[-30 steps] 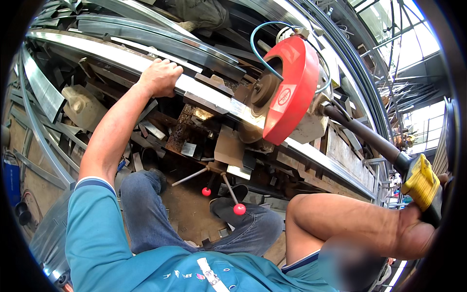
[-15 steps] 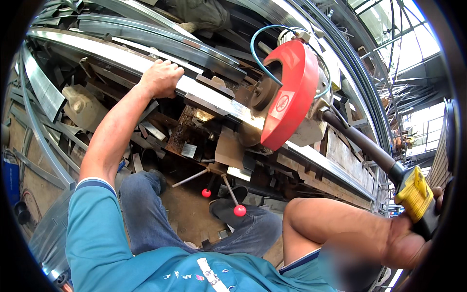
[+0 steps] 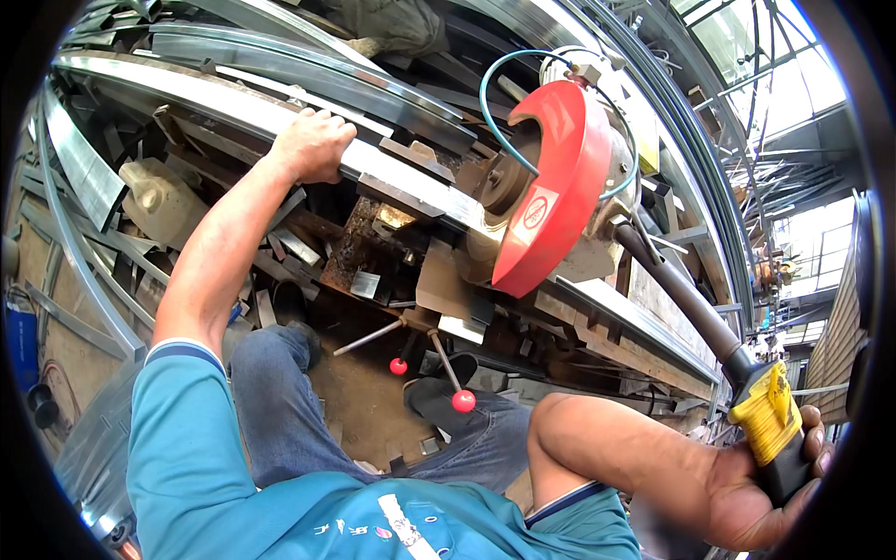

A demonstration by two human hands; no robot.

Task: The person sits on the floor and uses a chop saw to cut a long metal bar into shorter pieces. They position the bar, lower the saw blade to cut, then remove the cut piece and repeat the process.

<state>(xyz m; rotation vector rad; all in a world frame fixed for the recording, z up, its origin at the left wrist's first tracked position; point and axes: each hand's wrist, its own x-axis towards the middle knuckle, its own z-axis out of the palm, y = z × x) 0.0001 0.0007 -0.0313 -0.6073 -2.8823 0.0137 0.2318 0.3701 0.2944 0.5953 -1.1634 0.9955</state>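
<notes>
**A:** ok so what's each hand on here?

**B:** left hand (image 3: 313,145) is clamped down over the long steel bar (image 3: 233,103), fingers curled over its far edge, pinning it on the saw bench (image 3: 597,322). The bar runs from the far left end of the bench straight under the chop saw. Right hand (image 3: 756,495) is wrapped tight around the yellow trigger grip (image 3: 765,415) at the end of the saw's long black handle (image 3: 677,294), way out at the lower right

**A:** so the hands are nowhere near each other

**B:** nope, well apart, saw sits between them. The red blade guard (image 3: 551,187) is tilted down over the bar, disc (image 3: 509,182) just beside the steel. Can't tell if it's actually touching

**A:** what's cluttering things up?

**B:** plenty. A blue-green hose (image 3: 490,112) loops over the top of the guard. More steel strips (image 3: 280,47) are stacked along the far edge behind the bar. Below the bench's near edge it's offcuts and rusty scrap (image 3: 359,243), and a whitish plastic jug (image 3: 159,196) off to the left. Two levers with red ball knobs (image 3: 464,401) stick out from under the bench toward the person's knees (image 3: 280,392), jeans right up against them. Curved metal strip (image 3: 75,252) leans down the left side
</notes>
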